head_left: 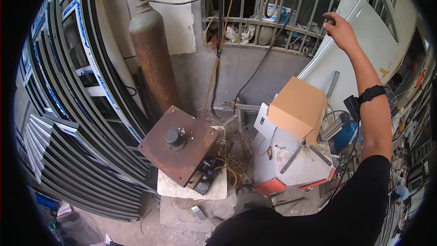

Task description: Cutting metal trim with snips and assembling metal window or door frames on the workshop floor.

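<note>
My right hand [341,31] is raised high at the upper right, arm stretched out, near the edge of a tall white panel [359,54] and the metal window bars. Its fingers are bent together; a small dark spot shows at the fingertips, too small to name. A black strap with a small device [364,99] circles my right forearm. My left hand is not in view. Below, at the centre left, a rusty square steel plate [157,141] with a dark round knob [173,137] and white bits sits on a pale slab [221,187].
A rusty gas cylinder [154,54] stands against the wall. Dark metal profiles [91,168] lean at the left. A cardboard box [296,105] rests on a white case [291,155] with metal bars. Cables hang before the barred window [255,23]. Cluttered shelves [414,146] line the right.
</note>
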`<state>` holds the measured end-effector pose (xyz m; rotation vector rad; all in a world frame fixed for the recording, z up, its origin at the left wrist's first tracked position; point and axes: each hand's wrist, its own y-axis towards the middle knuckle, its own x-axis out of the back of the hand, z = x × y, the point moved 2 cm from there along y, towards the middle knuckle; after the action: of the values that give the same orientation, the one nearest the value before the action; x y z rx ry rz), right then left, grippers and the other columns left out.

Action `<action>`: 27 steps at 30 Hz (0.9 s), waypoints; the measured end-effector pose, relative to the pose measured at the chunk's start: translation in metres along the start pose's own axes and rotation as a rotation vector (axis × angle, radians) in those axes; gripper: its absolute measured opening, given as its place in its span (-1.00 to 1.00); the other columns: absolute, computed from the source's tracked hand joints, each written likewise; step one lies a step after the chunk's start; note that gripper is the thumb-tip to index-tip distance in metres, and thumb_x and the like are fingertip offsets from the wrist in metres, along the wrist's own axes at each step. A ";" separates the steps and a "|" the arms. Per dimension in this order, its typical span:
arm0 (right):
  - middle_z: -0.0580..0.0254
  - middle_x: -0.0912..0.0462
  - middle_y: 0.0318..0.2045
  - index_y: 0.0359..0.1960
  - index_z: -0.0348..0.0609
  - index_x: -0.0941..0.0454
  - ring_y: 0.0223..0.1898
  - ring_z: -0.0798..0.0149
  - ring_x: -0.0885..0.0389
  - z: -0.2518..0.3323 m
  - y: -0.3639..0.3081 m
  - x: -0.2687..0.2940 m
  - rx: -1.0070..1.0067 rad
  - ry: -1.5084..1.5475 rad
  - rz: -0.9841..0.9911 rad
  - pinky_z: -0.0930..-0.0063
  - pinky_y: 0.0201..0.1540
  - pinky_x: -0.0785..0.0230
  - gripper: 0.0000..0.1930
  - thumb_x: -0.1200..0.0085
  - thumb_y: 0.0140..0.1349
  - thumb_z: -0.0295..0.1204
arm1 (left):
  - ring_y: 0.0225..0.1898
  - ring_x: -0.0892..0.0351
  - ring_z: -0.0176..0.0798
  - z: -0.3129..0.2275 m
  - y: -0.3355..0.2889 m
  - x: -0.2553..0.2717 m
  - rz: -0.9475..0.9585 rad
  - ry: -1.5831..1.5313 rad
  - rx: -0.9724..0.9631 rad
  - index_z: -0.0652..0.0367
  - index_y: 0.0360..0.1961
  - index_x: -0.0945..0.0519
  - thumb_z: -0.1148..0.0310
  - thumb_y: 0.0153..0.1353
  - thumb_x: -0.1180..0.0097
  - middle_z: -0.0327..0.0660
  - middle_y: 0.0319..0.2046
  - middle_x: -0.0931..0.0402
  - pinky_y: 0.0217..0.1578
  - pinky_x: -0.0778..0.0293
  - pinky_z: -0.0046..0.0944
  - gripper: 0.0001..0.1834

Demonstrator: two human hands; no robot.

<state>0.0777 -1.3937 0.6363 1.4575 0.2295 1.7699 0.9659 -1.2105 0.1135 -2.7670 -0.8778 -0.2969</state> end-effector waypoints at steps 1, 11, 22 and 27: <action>0.21 -0.60 -0.37 0.00 -0.13 -0.46 -0.37 0.30 -0.57 -0.006 0.014 -0.011 0.000 -0.004 0.000 0.43 -0.24 -0.39 -0.61 -0.04 0.09 -0.37 | -0.37 -0.50 -0.19 -0.007 -0.014 -0.011 -0.030 0.030 0.079 0.48 -0.24 -0.53 0.38 0.08 -0.17 -0.06 -0.36 -0.54 -0.34 -0.50 -0.17 -0.67; 0.17 -0.61 -0.11 0.18 -0.07 -0.29 0.00 0.04 -0.51 -0.108 0.191 -0.136 -0.032 -0.147 -0.216 0.21 0.05 -0.32 -0.44 -0.03 0.12 -0.21 | -0.60 -0.54 -0.13 -0.107 -0.170 -0.061 0.358 1.377 -0.633 0.02 -0.37 -0.67 0.32 0.06 -0.19 -0.11 -0.59 -0.57 -0.56 -0.42 -0.08 -0.89; 0.02 -0.27 0.21 0.31 -0.02 -0.07 0.14 -0.03 -0.37 -0.087 0.257 -0.189 -0.108 -0.110 -0.314 0.15 0.12 -0.27 -0.26 -0.10 0.10 -0.19 | -0.45 -0.50 -0.11 -0.108 -0.203 -0.160 0.319 1.185 -0.632 0.10 -0.24 -0.56 0.27 0.00 -0.22 -0.10 -0.45 -0.52 -0.40 -0.39 -0.08 -0.72; 0.08 -0.18 0.26 0.28 -0.02 -0.11 0.23 -0.02 -0.23 -0.080 0.293 -0.195 -0.040 -0.118 -0.445 0.14 0.18 -0.21 -0.28 -0.12 0.07 -0.27 | -0.38 -0.49 -0.10 -0.093 -0.206 -0.196 0.292 1.081 -0.638 0.13 -0.18 -0.51 0.25 -0.02 -0.24 -0.10 -0.38 -0.50 -0.33 -0.38 -0.08 -0.63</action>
<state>-0.1290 -1.6893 0.6427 1.3520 0.4194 1.3198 0.6773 -1.1775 0.1824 -2.4809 -0.0791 -2.0110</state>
